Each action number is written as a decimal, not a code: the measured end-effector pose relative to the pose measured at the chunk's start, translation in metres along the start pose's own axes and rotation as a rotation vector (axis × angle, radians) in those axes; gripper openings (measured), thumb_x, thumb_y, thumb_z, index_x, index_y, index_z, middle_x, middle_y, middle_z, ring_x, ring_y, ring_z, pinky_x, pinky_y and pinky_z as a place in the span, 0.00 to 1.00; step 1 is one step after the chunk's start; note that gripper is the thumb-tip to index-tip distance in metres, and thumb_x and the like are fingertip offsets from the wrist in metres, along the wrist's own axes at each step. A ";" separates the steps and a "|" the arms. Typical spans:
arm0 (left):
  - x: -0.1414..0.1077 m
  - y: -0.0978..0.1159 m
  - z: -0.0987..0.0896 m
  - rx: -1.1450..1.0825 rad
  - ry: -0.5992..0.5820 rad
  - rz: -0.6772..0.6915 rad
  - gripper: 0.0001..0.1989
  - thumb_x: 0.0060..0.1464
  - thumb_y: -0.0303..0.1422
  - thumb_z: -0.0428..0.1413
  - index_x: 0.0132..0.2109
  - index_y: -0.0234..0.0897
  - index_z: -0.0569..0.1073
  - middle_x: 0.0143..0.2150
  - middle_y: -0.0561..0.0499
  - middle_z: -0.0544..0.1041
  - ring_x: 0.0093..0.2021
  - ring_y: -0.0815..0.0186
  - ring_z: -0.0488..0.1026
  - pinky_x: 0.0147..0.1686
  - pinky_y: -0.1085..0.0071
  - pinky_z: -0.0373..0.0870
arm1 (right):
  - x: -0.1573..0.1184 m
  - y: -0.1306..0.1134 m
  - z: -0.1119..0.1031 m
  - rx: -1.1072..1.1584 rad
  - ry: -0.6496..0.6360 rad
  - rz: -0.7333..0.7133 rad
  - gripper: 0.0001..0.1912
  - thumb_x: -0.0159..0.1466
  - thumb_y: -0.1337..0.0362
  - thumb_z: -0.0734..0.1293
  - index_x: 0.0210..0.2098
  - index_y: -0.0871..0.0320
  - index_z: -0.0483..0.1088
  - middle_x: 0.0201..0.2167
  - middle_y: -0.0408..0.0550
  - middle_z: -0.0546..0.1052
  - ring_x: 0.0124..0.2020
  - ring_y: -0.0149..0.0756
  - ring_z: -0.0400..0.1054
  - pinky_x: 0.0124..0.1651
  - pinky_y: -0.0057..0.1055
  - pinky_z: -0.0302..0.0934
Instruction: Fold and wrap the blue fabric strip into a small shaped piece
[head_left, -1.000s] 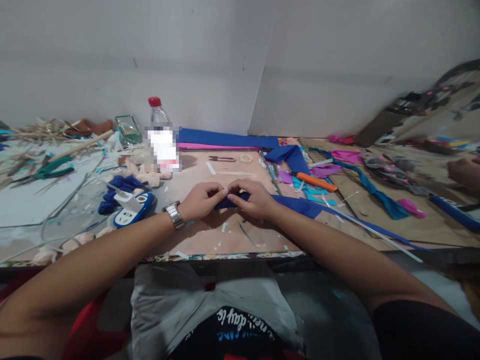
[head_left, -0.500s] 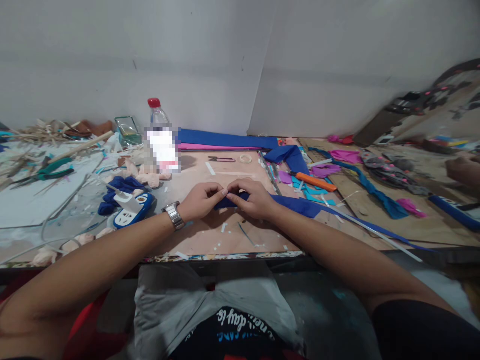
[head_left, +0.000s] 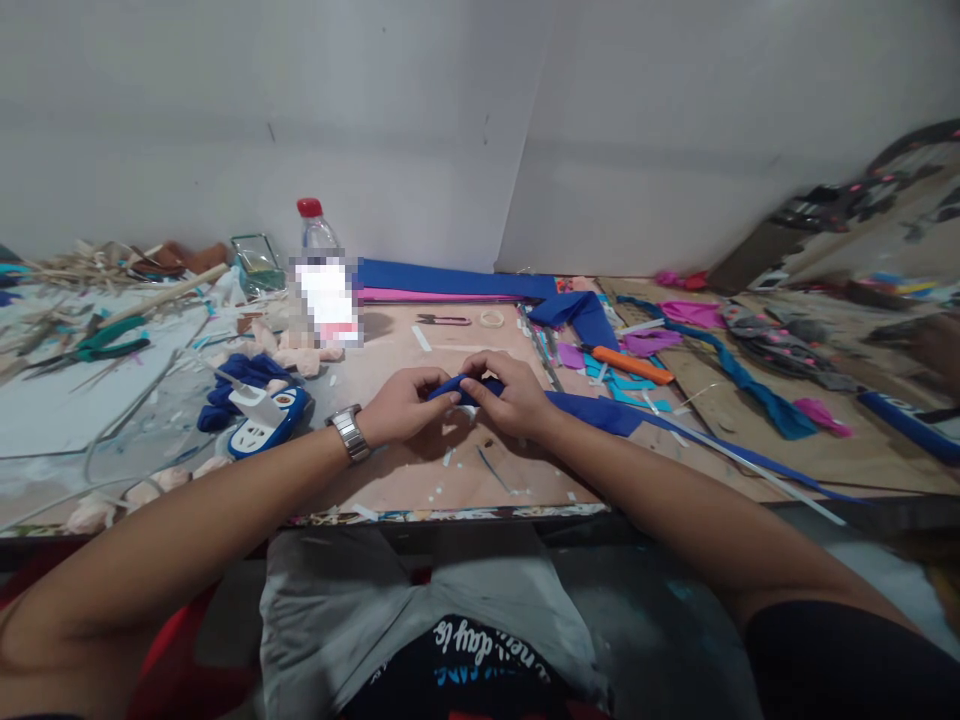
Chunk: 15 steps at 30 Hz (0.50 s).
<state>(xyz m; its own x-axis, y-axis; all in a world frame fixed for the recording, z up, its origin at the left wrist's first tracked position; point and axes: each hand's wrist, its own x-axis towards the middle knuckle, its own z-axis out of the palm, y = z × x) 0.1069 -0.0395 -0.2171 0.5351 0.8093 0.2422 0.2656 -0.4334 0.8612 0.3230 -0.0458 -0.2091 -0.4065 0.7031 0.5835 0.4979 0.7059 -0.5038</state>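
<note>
A long blue fabric strip (head_left: 592,412) runs from between my hands off to the right, past the table's front edge. My left hand (head_left: 409,402) pinches its end between thumb and fingers. Close beside it, my right hand (head_left: 506,395) is closed on the same strip, thumb on top. A bit of white shows under the fabric between the hands. Along the strip's right part lies a thin white stick (head_left: 750,465). Beyond my hands are pink-handled thread snips (head_left: 444,320) and a small roll of tape (head_left: 491,318).
An orange utility knife (head_left: 632,364) lies among fabric scraps on the right. To the left are a blue-and-white power strip (head_left: 270,420), green-handled pliers (head_left: 112,340) and a red-capped bottle (head_left: 319,235). At the far right edge another person's hand (head_left: 937,335) shows, blurred.
My right hand has shifted slightly up and right along the strip. More blue fabric shows between my hands, with a bit of white below it. The other person's hand has moved.
</note>
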 end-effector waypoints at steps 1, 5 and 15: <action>0.000 0.000 0.000 0.008 -0.002 -0.002 0.13 0.61 0.41 0.58 0.37 0.34 0.77 0.30 0.53 0.74 0.31 0.68 0.66 0.34 0.70 0.62 | 0.000 0.000 0.000 -0.003 0.002 -0.001 0.08 0.70 0.57 0.66 0.41 0.55 0.72 0.35 0.46 0.79 0.37 0.39 0.71 0.45 0.37 0.62; 0.000 0.001 -0.001 0.002 -0.007 -0.016 0.12 0.61 0.40 0.58 0.36 0.35 0.76 0.30 0.53 0.74 0.31 0.68 0.66 0.33 0.70 0.61 | 0.000 -0.001 -0.001 -0.007 0.033 0.008 0.08 0.70 0.57 0.66 0.41 0.55 0.72 0.35 0.46 0.78 0.38 0.39 0.71 0.45 0.37 0.62; 0.001 -0.002 0.000 0.010 0.054 -0.042 0.12 0.62 0.39 0.55 0.40 0.35 0.78 0.29 0.52 0.74 0.31 0.66 0.68 0.32 0.70 0.61 | -0.003 0.003 0.000 0.006 0.130 0.072 0.10 0.71 0.54 0.65 0.42 0.55 0.71 0.37 0.47 0.78 0.40 0.40 0.71 0.46 0.37 0.63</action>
<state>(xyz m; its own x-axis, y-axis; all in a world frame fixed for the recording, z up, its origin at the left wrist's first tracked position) 0.1065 -0.0380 -0.2182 0.4793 0.8470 0.2299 0.2948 -0.4021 0.8668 0.3256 -0.0456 -0.2122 -0.2667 0.7354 0.6229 0.5177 0.6545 -0.5511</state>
